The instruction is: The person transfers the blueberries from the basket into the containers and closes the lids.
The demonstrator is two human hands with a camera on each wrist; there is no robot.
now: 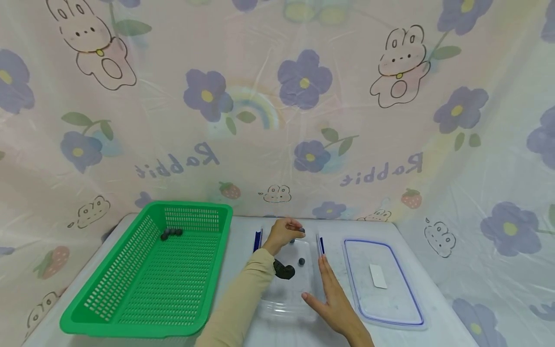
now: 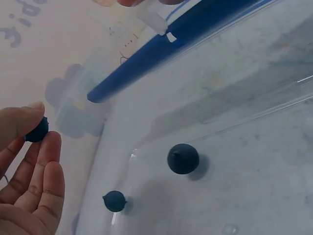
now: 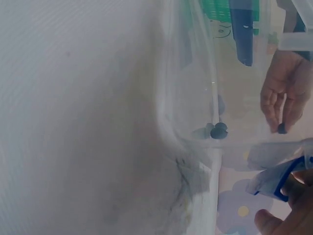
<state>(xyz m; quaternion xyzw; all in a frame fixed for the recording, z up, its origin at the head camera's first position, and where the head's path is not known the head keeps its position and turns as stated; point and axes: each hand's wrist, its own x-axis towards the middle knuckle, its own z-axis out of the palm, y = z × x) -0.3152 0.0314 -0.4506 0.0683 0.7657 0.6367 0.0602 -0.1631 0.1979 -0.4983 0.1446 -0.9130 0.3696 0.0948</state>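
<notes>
Our left hand point(image 1: 284, 233) pinches one blueberry point(image 2: 37, 130) between thumb and fingertips, above the far end of the clear plastic container point(image 1: 287, 305). Our right hand point(image 1: 334, 299) rests flat, fingers straight and together, against the container's right wall. A few berries point(image 1: 171, 233) lie in the green basket point(image 1: 108, 319) left of it; two blueberries point(image 2: 183, 158) remain inside, so we judge the transfer partly done. The lid point(image 1: 409, 318) lies right.

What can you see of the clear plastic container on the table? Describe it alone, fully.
The clear plastic container is a shallow, transparent rectangular box with rounded corners and blue side clips, one on each long side. It stands lidless on the white table, between the green basket and its lid. Inside lie small dark berries. The right hand rests flat against its right side; the left hand pinches a berry above it.
</notes>
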